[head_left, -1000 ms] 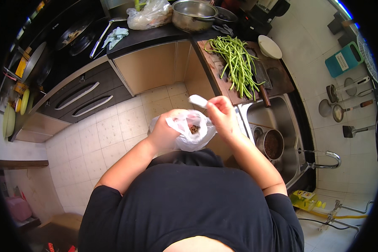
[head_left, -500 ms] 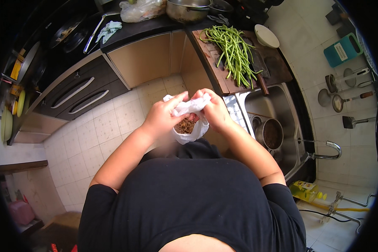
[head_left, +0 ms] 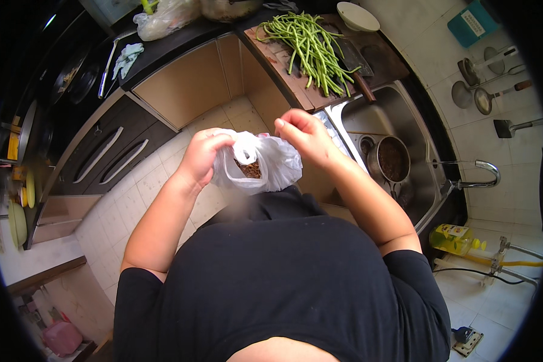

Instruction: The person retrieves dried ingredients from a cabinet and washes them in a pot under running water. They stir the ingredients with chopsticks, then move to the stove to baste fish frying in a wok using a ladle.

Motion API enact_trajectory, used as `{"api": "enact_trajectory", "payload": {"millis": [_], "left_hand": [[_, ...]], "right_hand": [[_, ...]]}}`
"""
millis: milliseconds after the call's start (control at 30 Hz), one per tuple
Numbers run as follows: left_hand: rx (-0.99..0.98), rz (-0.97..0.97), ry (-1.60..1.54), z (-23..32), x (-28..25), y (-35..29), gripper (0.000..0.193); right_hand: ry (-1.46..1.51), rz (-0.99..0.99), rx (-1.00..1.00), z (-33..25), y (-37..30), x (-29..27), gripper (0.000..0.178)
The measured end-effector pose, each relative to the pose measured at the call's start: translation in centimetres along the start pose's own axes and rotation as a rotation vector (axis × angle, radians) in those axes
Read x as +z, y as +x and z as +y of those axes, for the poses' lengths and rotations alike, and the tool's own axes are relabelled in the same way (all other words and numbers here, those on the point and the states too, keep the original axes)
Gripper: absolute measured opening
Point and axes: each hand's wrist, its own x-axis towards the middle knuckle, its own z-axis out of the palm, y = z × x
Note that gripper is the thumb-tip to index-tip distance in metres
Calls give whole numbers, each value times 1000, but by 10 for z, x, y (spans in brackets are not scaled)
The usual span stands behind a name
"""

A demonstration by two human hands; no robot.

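White bag (head_left: 279, 166) of brown bits (head_left: 251, 170) at 12 o'clock of black shirt (head_left: 271, 271), L hand (head_left: 199, 154) fingers clamped on rim at 10, R hand (head_left: 308, 137) near 2, can't tell if gripping; step's prob. mouth-handling, next needs firm L hold

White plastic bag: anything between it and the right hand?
Nothing visible. The right hand is close by the right side of the white plastic bag, contact unclear; the left hand grips the opposite side, out of the way.
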Motion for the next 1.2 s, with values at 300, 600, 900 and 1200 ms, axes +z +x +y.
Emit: {"api": "enact_trajectory", "payload": {"millis": [300,600,900,1200], "left_hand": [[1095,-173,1154,17,24,1,12],[1276,-126,1631,11,-86,12,30],[361,-93,-231,-16,26,3,32],[-172,96,-437,-37,4,14,36]], "right_hand": [[-400,-154,-163,-34,-32,6,35],[694,18,220,33,-84,-66,38],[402,-47,-359,-5,-57,-36,33],[949,-99,49,37,-73,-26,40]]}}
